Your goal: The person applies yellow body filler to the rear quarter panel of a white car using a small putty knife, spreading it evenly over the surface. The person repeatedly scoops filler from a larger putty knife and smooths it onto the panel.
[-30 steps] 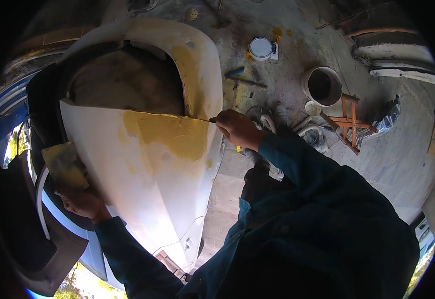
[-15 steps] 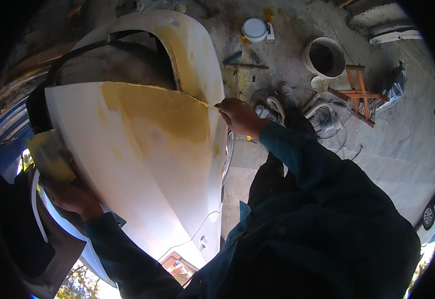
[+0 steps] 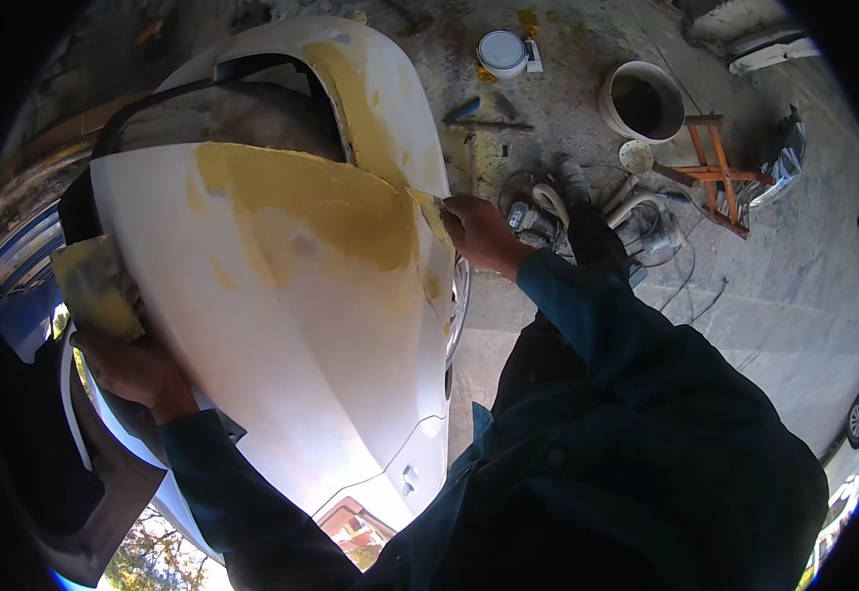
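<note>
An open-air car body repair yard is showing here: a white car body panel [image 3: 292, 325] is wearing yellow filler, while at one o'clock a filler tin [image 3: 500, 51], bucket [image 3: 641, 101] and power tools [image 3: 548, 207] are lying on stained concrete floor [image 3: 784, 286].

Dark teal long sleeves [image 3: 587, 315] cover both arms, hands bare.

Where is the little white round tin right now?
In the head view the white round tin sits on the stained ground at the top, just right of the white car panel and left of the empty bucket, well beyond the right hand.
</note>
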`<state>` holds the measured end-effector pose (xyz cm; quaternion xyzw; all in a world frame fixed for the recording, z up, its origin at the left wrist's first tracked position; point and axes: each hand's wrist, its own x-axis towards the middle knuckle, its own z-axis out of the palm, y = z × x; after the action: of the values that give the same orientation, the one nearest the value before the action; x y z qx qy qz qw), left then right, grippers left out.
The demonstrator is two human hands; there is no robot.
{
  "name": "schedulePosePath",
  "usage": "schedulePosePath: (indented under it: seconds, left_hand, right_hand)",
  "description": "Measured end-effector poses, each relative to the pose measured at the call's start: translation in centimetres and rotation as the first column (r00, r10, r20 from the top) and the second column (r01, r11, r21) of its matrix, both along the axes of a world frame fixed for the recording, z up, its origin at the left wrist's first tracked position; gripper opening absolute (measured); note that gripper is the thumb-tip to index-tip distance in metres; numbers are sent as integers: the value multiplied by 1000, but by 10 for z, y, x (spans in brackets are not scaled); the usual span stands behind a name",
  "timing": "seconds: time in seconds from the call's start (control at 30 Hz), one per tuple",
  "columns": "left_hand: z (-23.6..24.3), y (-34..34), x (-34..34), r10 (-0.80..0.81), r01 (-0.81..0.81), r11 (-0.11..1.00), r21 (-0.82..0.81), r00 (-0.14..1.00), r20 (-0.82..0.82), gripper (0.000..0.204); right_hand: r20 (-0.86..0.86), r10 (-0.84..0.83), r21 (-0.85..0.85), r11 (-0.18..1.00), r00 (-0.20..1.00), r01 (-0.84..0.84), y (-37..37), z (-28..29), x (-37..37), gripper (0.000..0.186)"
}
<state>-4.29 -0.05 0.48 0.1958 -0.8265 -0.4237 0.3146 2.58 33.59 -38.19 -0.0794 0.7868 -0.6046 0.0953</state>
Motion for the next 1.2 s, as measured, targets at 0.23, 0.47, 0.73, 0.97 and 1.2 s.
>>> schedulePosePath:
  seconds: [0.23,0.47,0.73,0.97,1.2]
  left_hand:
    - [3,20,-4,31,-34,998,48,997,72,62]
    - [2,24,-4,30,-30,1000,-2,999,42,65]
    - [3,14,-2,-65,60,995,84,996,61,61]
    - [2,23,-1,-54,52,998,29,997,63,59]
    - [3,19,-3,-29,29,1000,-2,999,46,59]
  right_hand:
    - [-28,25,-15,1000,999,-25,-3,7,-19,17]
    - [-57,41,23,999,998,-40,-4,2,-17,19]
    - [-2,114,1,993,993,-114,-8,-5,-11,19]
    - [73,220,68,972,973,-225,-5,-6,11,26]
    - [128,257,62,962,958,-266,-13,-7,37,25]
